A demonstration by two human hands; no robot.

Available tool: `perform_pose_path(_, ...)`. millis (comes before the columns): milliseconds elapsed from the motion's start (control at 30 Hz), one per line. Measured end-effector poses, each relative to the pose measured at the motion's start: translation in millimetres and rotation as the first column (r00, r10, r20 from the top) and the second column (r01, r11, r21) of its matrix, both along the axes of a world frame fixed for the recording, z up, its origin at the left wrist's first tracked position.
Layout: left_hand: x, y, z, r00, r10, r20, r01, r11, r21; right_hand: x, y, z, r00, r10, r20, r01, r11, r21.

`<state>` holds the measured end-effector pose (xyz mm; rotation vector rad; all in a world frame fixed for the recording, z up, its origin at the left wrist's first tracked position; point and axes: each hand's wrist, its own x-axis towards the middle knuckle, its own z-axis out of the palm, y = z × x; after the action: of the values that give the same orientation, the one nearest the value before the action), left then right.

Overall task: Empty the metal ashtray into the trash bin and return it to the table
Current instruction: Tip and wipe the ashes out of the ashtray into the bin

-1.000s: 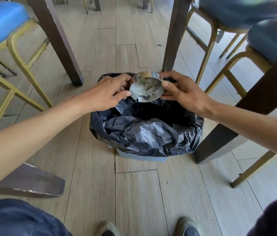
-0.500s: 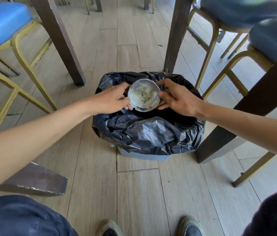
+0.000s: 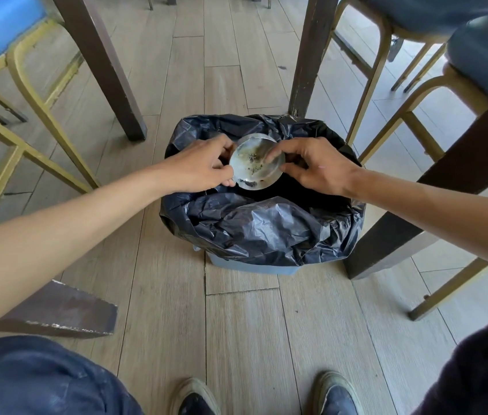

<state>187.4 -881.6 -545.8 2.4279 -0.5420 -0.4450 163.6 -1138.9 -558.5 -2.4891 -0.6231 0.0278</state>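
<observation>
1. The round shiny metal ashtray (image 3: 257, 166) hangs over the open mouth of the trash bin lined with a crumpled black plastic bag (image 3: 262, 226), toward the bin's far rim; its dirty inside faces up and toward the camera.
2. The left hand (image 3: 203, 169) pinches the ashtray's left rim between thumb and fingers. The right hand (image 3: 316, 167) grips the right rim, with the forefinger curled over the top edge into the bowl.
3. A second ago the ashtray stood steeply on edge, higher and at the bin's far rim; it is now lower, over the opening, and less steeply tilted.
4. Dark ash specks still cling near the lower lip, so emptying looks unfinished; the reaching forefinger suggests wiping or tapping the residue loose.
5. The return to the worktop is not yet begun; dark wooden table legs (image 3: 310, 55) stand just behind the bin on the plank floor (image 3: 236, 324).
</observation>
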Motion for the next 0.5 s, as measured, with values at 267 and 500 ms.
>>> perform_pose_path(267, -6, 0, 10, 0.987, 0.006, 0.162, -0.010, 1.000, 0.022, -2, 4, 0, 0.991, -0.070, 0.115, 0.066, 0.997, 0.030)
perform_pose_path(500, -10, -1, 13, 0.980, 0.017, 0.197, -0.017, 1.000, -0.004, 0, 3, 8, 0.941, -0.188, -0.282, 0.288, 0.882, 0.374)
